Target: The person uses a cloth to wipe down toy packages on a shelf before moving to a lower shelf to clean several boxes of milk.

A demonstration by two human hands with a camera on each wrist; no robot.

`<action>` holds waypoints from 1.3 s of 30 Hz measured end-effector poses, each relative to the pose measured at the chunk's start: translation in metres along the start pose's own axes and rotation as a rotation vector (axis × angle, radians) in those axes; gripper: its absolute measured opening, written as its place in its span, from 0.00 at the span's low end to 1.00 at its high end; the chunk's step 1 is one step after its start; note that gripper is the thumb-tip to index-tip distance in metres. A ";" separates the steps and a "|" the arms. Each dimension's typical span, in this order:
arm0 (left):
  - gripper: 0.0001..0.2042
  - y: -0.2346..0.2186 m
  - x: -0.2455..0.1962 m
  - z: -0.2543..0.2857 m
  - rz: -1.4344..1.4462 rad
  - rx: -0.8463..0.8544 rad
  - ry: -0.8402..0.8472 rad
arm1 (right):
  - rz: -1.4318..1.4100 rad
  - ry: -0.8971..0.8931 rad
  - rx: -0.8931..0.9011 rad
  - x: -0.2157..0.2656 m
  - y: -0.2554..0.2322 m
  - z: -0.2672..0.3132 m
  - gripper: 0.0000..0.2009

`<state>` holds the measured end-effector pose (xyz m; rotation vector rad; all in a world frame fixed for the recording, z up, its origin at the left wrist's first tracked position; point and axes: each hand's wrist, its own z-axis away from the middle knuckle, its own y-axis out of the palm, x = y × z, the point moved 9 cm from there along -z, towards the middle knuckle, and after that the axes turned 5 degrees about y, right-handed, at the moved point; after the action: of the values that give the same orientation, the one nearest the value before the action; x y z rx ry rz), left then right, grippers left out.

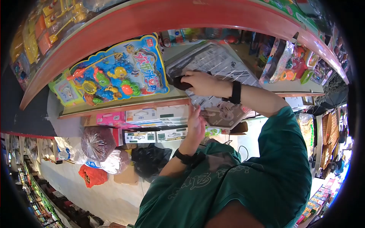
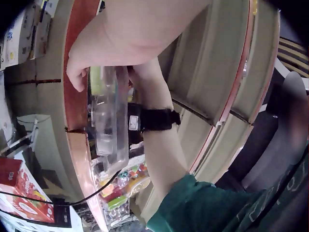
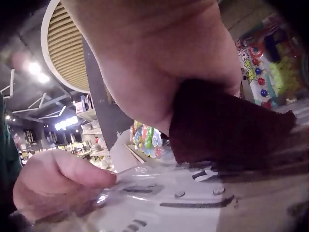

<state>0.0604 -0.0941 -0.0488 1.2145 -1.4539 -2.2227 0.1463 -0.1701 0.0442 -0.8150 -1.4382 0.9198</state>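
A large clear plastic package point(image 1: 218, 60) with white and grey printing lies slanted on the shelf. My right hand point(image 1: 203, 83) grips a dark cloth point(image 1: 182, 83) against its left part; in the right wrist view the dark red cloth point(image 3: 217, 128) bunches under the right hand point(image 3: 154, 63) on the clear plastic point(image 3: 164, 203). My left hand point(image 1: 195, 127) holds the package's near left edge, with the thumb on top in the right wrist view, where the left hand point(image 3: 58, 183) is at lower left. The left wrist view shows the package point(image 2: 110, 121) edge-on beside the left hand point(image 2: 116, 38).
Left of the package lies a blue fishing toy set point(image 1: 118, 72) on the shelf. Bagged toys point(image 1: 296, 64) stand at the right. The red shelf edge point(image 1: 171, 19) curves above. Boxes point(image 1: 156, 116) and several bags point(image 1: 98, 144) are below, on the floor side.
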 end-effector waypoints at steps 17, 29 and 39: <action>0.21 0.006 -0.008 -0.005 -0.088 -0.126 0.144 | -0.034 -0.020 0.062 0.016 -0.005 0.175 0.24; 0.26 0.001 0.015 -0.018 -0.038 -0.033 -0.011 | 0.136 0.261 -0.170 -0.053 -0.041 0.225 0.23; 0.25 -0.002 0.016 -0.019 -0.106 -0.011 -0.042 | 0.128 0.575 -0.682 -0.176 -0.078 0.261 0.18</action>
<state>0.0648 -0.1153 -0.0622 1.2779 -1.4217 -2.3350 -0.0990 -0.3815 0.0341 -1.5453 -1.1811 0.2143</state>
